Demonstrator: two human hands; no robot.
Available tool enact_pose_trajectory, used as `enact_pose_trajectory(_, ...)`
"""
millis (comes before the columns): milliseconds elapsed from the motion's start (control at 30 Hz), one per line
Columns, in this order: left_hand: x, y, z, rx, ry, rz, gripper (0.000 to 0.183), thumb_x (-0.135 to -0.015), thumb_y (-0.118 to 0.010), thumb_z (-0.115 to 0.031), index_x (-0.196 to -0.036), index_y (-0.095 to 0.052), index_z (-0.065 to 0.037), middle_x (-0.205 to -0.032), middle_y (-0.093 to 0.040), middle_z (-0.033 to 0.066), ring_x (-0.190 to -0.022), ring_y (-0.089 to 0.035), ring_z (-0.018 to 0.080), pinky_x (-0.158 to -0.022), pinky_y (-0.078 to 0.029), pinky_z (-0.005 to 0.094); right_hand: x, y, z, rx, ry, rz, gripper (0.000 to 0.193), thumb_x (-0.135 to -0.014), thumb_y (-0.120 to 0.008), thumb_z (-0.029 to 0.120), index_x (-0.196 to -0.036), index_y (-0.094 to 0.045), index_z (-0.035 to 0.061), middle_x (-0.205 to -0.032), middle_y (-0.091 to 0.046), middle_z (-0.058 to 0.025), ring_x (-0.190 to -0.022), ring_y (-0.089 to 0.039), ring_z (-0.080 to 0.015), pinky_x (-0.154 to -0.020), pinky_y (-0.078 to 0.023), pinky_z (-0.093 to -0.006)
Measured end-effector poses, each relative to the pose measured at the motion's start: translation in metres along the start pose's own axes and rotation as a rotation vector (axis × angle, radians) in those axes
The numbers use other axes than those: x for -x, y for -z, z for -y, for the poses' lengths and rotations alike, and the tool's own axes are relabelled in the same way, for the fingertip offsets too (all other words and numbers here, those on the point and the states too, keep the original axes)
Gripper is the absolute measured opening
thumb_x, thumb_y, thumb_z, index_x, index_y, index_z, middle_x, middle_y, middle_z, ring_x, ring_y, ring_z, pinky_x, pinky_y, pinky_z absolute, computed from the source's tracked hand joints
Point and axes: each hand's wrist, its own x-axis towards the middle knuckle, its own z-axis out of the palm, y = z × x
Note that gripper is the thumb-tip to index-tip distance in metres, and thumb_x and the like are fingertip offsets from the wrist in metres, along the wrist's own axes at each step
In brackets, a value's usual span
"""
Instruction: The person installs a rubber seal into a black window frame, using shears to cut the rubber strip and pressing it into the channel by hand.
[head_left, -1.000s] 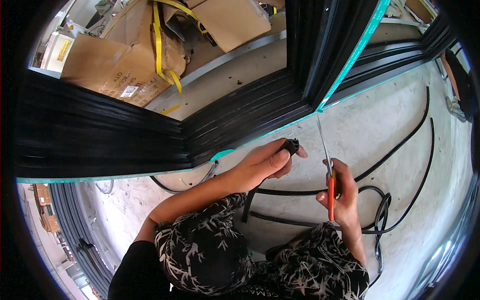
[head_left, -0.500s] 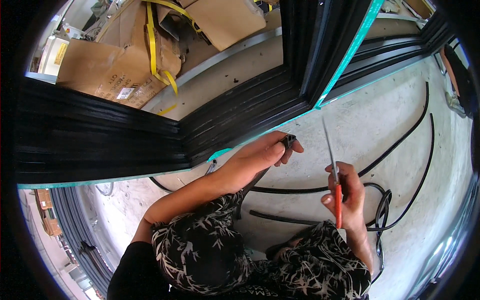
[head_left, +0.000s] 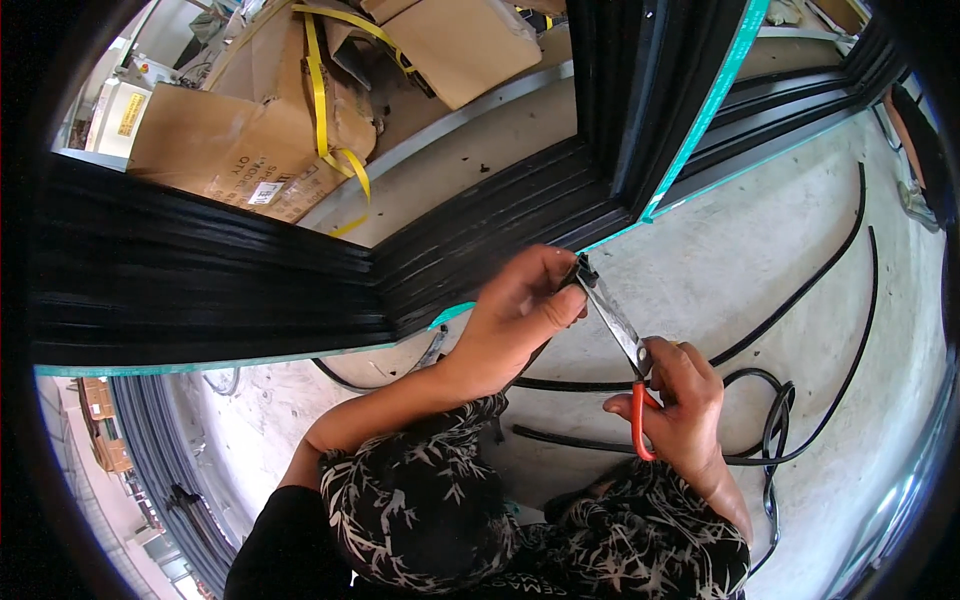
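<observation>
My left hand (head_left: 525, 318) is closed around a black rubber strip, pinching it near its end (head_left: 584, 268) between thumb and fingers. The rest of that strip runs down behind the hand and is partly hidden. In my right hand (head_left: 683, 405) are scissors (head_left: 640, 400) with orange-red handles, fingers curled round the grips. Their metal blades (head_left: 615, 322) point up and left, and the tips meet the strip's end at my left fingertips. Whether the blades are parted around the rubber I cannot tell.
A black frame (head_left: 480, 240) edged with turquoise tape (head_left: 690, 135) stands in front of my hands. Beyond it lie cardboard boxes (head_left: 200, 140) and yellow strapping (head_left: 318, 90). Long black rubber strips (head_left: 810, 285) curve over the pale floor (head_left: 780, 230) at right. Dark profiles (head_left: 170, 460) are stacked at left.
My right hand has turned the scissors leftward, bringing the blades from open air to the strip's end. The left hand has risen slightly, still gripping the strip.
</observation>
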Motion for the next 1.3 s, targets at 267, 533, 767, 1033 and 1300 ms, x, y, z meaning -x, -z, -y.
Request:
enact_pose_trajectory(267,0.002,-0.001,0.003,0.060,-0.018,-0.029,0.026,-0.095,-0.057,-0.017,-0.117,-0.049,-0.007,-0.098,-0.056,0.0012,-0.086,-0.051,0.0099,-0.078,-0.041,0.0273,0.000,-0.002,0.002,-0.059,0.023,-0.042,0.060,-0.055,-0.089,0.026,-0.103,-0.062,0.0019,-0.073,-0.057,-0.0069,-0.054,-0.054,-0.0155,-0.048,-0.044,-0.0285)
enact_pose_trajectory(533,0.001,-0.002,0.004,0.012,-0.044,0.013,0.029,-0.095,-0.056,-0.016,-0.122,-0.047,-0.007,-0.100,-0.056,0.0021,-0.088,-0.050,0.0094,-0.080,-0.042,0.0271,-0.006,-0.002,0.000,-0.046,0.066,-0.019,0.060,-0.056,-0.089,0.027,-0.103,-0.062,0.0008,-0.073,-0.058,-0.0074,-0.056,-0.059,-0.0163,-0.048,-0.047,-0.0282)
enact_pose_trajectory(767,0.001,0.003,0.004,-0.036,-0.005,0.029,0.026,-0.095,-0.056,-0.015,-0.118,-0.049,-0.006,-0.099,-0.055,0.0012,-0.090,-0.050,0.0083,-0.080,-0.044,0.0262,-0.011,-0.002,-0.004,0.011,0.120,0.019,0.059,-0.056,-0.088,0.030,-0.100,-0.062,0.0012,-0.070,-0.060,-0.0083,-0.052,-0.057,-0.0193,-0.047,-0.046,-0.0300)
enact_pose_trajectory(1033,-0.002,0.007,0.009,0.143,0.025,0.025,0.021,-0.095,-0.057,-0.021,-0.108,-0.052,-0.006,-0.091,-0.053,0.0020,-0.083,-0.048,0.0112,-0.077,-0.040,0.0289,-0.002,-0.013,-0.020,0.054,0.137,0.052,0.057,-0.058,-0.088,0.026,-0.100,-0.060,0.0001,-0.066,-0.060,-0.0089,-0.052,-0.057,-0.0179,-0.047,-0.044,-0.0297)
enact_pose_trajectory(1300,-0.030,-0.015,-0.006,0.578,0.146,0.049,0.024,-0.096,-0.052,-0.027,-0.108,-0.050,-0.006,-0.084,-0.048,0.0026,-0.082,-0.046,0.0142,-0.079,-0.039,0.0314,0.009,-0.055,-0.021,-0.541,-0.365,0.071,0.064,-0.065,-0.087,0.013,-0.116,-0.050,-0.0021,-0.084,-0.062,-0.0056,-0.076,-0.057,-0.0083,-0.067,-0.049,-0.0235)
